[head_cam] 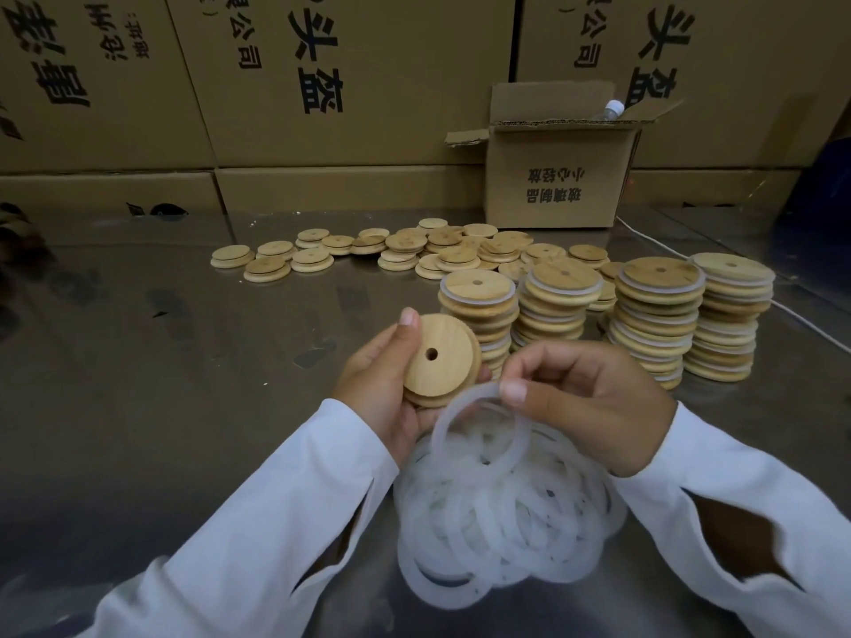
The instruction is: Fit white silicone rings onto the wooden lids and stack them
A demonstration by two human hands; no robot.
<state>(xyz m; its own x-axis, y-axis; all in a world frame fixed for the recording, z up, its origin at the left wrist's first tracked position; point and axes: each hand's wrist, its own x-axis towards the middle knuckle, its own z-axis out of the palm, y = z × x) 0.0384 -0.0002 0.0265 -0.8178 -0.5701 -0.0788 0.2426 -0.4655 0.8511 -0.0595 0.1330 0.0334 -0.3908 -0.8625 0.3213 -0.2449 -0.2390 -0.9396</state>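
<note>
Fitting step: left hand (382, 384) grips a wooden lid (433, 361); right hand (589, 398), at 3 o'clock, pinches one silicone ring (479, 435). Risk: the ring pile (497, 513) at 6 o'clock may cling, lifting extra rings.

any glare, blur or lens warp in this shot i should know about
Head view: wide-angle warp tilts the brown printed cartons outward; the shiny metal table mirrors them as dark smudges; the white sleeves go soft near the bottom corners; the round wooden lid in the left hand is sharp.
</note>
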